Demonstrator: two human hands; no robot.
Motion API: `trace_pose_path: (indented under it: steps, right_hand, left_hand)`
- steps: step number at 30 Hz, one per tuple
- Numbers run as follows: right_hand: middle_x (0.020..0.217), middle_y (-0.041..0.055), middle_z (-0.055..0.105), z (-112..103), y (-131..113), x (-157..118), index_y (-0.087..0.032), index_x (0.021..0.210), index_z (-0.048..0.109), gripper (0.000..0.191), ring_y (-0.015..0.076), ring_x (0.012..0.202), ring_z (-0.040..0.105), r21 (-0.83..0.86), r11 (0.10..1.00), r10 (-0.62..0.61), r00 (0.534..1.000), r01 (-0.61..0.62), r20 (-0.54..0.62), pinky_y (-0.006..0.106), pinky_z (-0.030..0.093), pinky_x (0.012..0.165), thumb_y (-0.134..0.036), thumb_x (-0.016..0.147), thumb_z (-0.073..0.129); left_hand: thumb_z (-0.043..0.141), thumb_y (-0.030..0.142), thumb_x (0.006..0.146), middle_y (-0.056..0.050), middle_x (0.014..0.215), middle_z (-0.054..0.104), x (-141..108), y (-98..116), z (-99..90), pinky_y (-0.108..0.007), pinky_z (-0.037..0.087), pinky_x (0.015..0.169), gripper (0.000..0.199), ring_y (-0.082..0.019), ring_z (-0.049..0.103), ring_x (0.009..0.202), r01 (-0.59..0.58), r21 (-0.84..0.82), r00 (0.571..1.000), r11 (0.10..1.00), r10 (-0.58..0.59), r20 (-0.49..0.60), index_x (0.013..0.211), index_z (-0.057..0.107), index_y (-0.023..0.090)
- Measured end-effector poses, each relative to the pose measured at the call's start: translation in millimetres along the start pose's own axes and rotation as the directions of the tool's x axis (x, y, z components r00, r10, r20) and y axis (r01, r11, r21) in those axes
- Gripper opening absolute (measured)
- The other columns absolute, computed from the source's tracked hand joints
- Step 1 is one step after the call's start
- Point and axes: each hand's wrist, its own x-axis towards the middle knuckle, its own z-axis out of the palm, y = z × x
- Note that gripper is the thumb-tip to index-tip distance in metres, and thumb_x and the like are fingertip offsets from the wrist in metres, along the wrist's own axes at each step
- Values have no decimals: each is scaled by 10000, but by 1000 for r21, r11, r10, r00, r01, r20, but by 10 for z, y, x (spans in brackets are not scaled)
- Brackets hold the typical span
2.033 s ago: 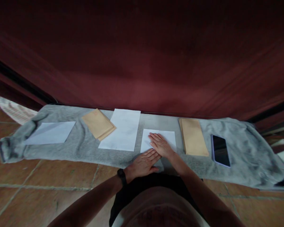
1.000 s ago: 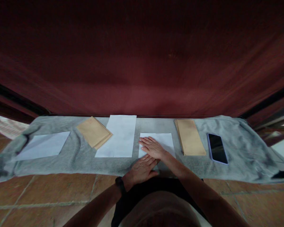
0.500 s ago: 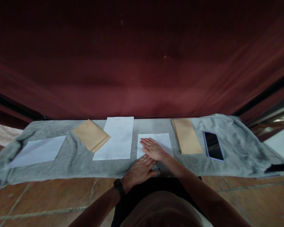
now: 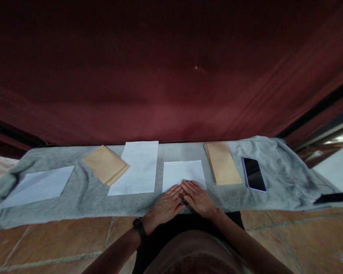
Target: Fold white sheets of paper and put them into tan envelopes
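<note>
A white sheet (image 4: 183, 172), shorter than the one to its left, lies flat on the grey cloth (image 4: 97, 203). My left hand (image 4: 167, 205), with a dark band on its wrist, rests at the sheet's near edge, fingers stretched out. My right hand (image 4: 197, 198) lies beside it, its fingers spread over the near edge, and the fingertips of both hands meet. Neither hand shows anything held. To the right of the sheet sits a stack of brown envelopes (image 4: 223, 163). On the left, more brown envelopes (image 4: 105, 164) overlap a large white sheet (image 4: 140, 165).
A phone (image 4: 254, 174) in a light purple case lies right of the envelopes. Another white sheet (image 4: 41, 185) is at the far left. Behind the cloth rises a dark red surface (image 4: 171, 95). Floor tiles (image 4: 68, 239) show below the cloth's front edge.
My right hand has slid back toward me and right, uncovering most of the short sheet. It no longer overlaps my left hand as before. The view has shifted slightly, moving the objects left.
</note>
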Motion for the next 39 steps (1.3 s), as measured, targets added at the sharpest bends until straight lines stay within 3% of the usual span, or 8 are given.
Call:
trace_pose_path:
  steps: [6,12,21,39]
  right_hand:
    - [1589,113,427,-56,-89,-214,-144,1585,309,596,232,1464,413,-91,996,10,999,-13,-33,478,352,1233,-336,1042,462]
    - [1567,103,460,-67,-115,-286,-165,1542,409,520,231,1446,441,-104,994,16,998,-23,-67,475,366,1220,-302,1043,461]
    - [1522,99,520,-81,-129,-280,-192,1487,501,469,261,1408,491,-51,998,30,996,-34,-79,517,373,1206,-297,1029,512]
    - [1451,91,600,-34,-113,-276,-192,1397,587,391,229,1344,561,-25,998,48,993,-52,-111,476,391,1203,-239,1015,519]
  left_hand:
    - [410,232,1017,-131,1540,497,33,42,4,-421,385,1205,476,-206,434,1453,65,-27,996,998,-67,-67,1478,458,127]
    - [411,196,995,-104,1486,563,112,-44,41,-428,425,1181,456,-201,489,1413,107,-111,982,988,-122,-147,1434,531,173]
    - [298,361,1082,-73,1607,407,322,-187,-87,-390,260,1265,485,-159,329,1507,70,-112,997,991,-66,39,1513,436,186]
    - [220,451,1080,-91,1649,319,1024,-592,172,-397,164,1270,584,-181,240,1542,75,-36,996,997,-73,58,1583,308,167]
